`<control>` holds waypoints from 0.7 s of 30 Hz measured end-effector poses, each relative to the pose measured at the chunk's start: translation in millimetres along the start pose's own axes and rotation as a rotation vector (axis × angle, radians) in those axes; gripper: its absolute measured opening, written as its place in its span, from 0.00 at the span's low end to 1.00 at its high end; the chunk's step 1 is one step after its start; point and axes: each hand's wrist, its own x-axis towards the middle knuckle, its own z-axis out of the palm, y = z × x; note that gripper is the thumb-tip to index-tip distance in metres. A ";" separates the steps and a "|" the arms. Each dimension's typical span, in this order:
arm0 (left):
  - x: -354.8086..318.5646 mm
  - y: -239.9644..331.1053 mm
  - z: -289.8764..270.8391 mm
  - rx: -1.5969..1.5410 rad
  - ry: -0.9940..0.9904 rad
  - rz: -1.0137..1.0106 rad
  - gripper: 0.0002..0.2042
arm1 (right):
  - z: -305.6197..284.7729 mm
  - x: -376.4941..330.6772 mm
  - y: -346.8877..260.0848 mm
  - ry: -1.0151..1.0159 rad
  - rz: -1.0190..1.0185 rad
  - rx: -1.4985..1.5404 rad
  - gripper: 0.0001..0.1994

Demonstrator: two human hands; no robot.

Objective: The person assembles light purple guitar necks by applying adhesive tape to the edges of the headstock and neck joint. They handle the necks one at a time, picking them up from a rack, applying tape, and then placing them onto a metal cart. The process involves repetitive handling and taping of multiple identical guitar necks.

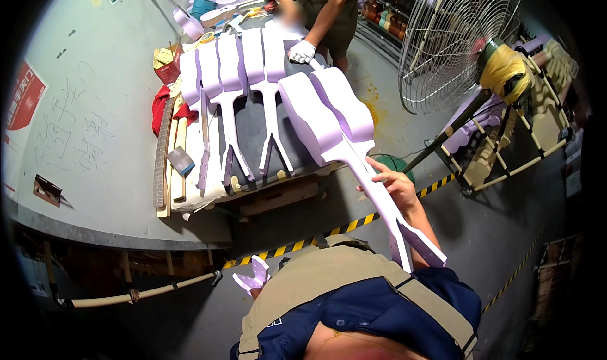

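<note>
My right hand [399,186] is closed around the necks of two lilac unstrung guitars [325,123]. They lie side by side, bodies tilted up toward the bench and headstocks pointing back toward my chest. By my left hip, lilac headstocks [256,273] stick out beside my apron. Only a small patch of skin shows there, so my left hand's fingers are hidden. Just left of the held pair, several more lilac guitars [232,66] rest on edge on the bench [288,143], necks toward me.
Across the bench a co-worker's white-gloved hand [302,52] touches a lilac guitar. A large caged fan [452,43] stands at right, near a wheeled rack [499,164]. Fretted necks [163,151] and a grey block [181,160] lie at the bench's left. Striped tape [360,223] crosses the floor.
</note>
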 end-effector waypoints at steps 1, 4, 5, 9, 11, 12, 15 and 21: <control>-2.1 1.2 0.1 -0.002 0.003 -0.002 0.23 | 4.2 -0.6 3.1 -0.011 -0.077 -0.010 0.25; -5.2 1.8 -4.1 -0.003 -0.004 -0.005 0.23 | 32.5 -3.9 -7.5 0.227 0.183 0.610 0.43; -2.0 4.7 -3.7 0.003 -0.004 0.006 0.23 | 29.4 -6.0 -4.7 0.240 0.188 0.392 0.46; 10.2 12.7 -5.3 0.006 -0.002 0.030 0.23 | 26.3 -14.8 -1.7 0.241 0.433 -0.046 0.51; 16.5 18.9 -5.9 0.014 -0.005 0.045 0.23 | 27.0 -18.8 4.3 0.265 0.599 -0.152 0.42; 19.0 20.7 -5.8 0.014 -0.007 0.051 0.23 | 30.3 -17.7 9.5 0.249 0.611 -0.150 0.36; 27.7 26.0 -6.7 0.013 -0.002 0.059 0.23 | 25.2 -8.3 26.1 0.316 0.780 -0.178 0.17; 50.2 23.6 -3.2 0.005 0.000 0.100 0.23 | 13.0 -7.5 39.1 0.353 0.805 -0.224 0.15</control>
